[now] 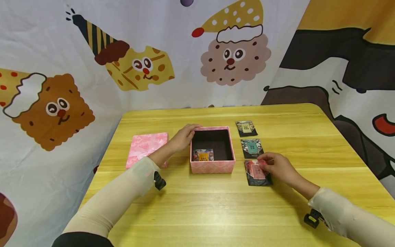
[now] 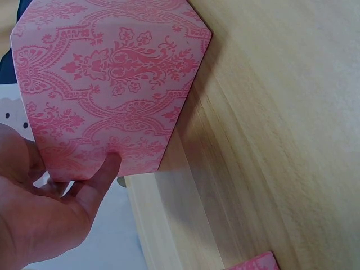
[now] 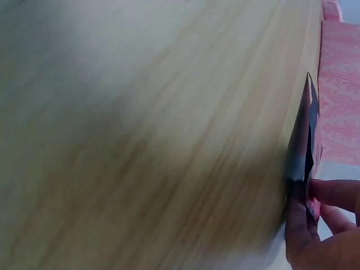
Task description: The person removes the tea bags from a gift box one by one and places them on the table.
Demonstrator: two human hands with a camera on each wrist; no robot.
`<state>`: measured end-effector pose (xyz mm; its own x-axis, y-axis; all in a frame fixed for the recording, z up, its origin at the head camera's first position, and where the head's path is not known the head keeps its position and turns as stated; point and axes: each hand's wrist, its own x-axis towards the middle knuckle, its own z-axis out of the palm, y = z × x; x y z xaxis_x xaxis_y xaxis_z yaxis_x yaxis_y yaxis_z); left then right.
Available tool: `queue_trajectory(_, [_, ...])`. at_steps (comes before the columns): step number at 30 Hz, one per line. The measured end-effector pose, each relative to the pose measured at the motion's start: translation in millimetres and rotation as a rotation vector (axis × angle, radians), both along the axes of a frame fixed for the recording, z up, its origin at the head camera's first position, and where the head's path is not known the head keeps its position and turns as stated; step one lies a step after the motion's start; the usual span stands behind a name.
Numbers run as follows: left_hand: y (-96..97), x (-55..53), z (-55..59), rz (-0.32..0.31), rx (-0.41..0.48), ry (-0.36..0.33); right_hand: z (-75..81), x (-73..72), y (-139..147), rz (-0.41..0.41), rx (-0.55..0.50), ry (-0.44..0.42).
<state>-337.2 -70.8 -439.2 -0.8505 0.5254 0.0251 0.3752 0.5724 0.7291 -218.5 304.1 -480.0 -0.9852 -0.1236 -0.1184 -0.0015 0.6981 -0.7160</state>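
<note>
An open pink patterned box (image 1: 213,167) with a dark inside stands mid-table. My left hand (image 1: 182,138) grips its far left corner, thumb (image 2: 101,177) on the outer wall and the other fingers partly hidden behind the edge. Inside lies a small packet with an orange label (image 1: 203,156). Right of the box, my right hand (image 1: 280,168) pinches a flat packet with a red label (image 1: 256,173) at its right edge. The right wrist view shows that packet (image 3: 311,135) edge-on, tilted up from the tabletop, between thumb and fingers.
Beyond the red packet lie a teal-labelled packet (image 1: 252,147) and, farther back, a packet with a pale yellow label (image 1: 246,128). The pink lid (image 1: 142,147) rests left of the box, partly behind my left forearm. A cartoon-printed cloth (image 1: 182,97) hangs behind the wooden table (image 1: 213,212).
</note>
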Motion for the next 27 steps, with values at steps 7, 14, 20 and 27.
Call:
queue_trajectory(7, [-0.2,0.7,1.6,0.002,-0.003,-0.01,-0.5,1.7,-1.2,0.018,0.103,0.051])
queue_trajectory(14, [0.2,1.3,3.0,0.004,-0.015,-0.019,-3.6,3.3,-1.1,0.046,0.161,0.109])
queue_trajectory(20, [0.1,0.0,1.4,0.005,-0.007,0.009,-3.9,4.3,-1.2,0.051,0.183,0.126])
queue_trajectory(27, [0.6,-0.4,0.1,0.005,-0.007,0.036,0.3,3.8,0.4,0.047,0.181,0.131])
